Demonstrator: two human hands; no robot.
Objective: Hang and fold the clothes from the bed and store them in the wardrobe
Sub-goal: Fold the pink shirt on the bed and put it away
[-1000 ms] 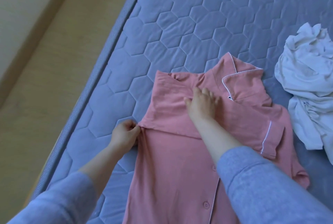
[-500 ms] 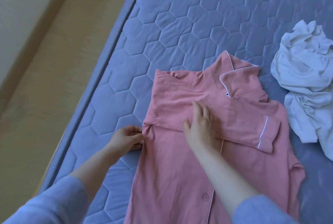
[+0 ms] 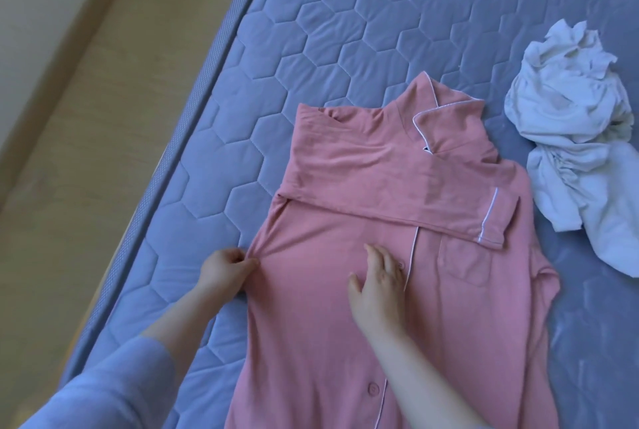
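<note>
fingers (image 3: 246,264) of the left hand (image 3: 223,273) pinch cloth; the right hand (image 3: 378,287) lies flat, fingers straight. open quilted mattress (image 3: 311,31) stretches ahead, its edge at left beside the floor (image 3: 69,186). crumpled white clothes (image 3: 570,124) lie just right of the pink shirt (image 3: 345,186), whose left side edge sits in the pinch, its buttoned front under the right palm.

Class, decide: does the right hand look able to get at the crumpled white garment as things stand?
Probably yes: the right hand rests flat on the pink shirt, holding nothing, and nothing stands between it and the white garment.
</note>
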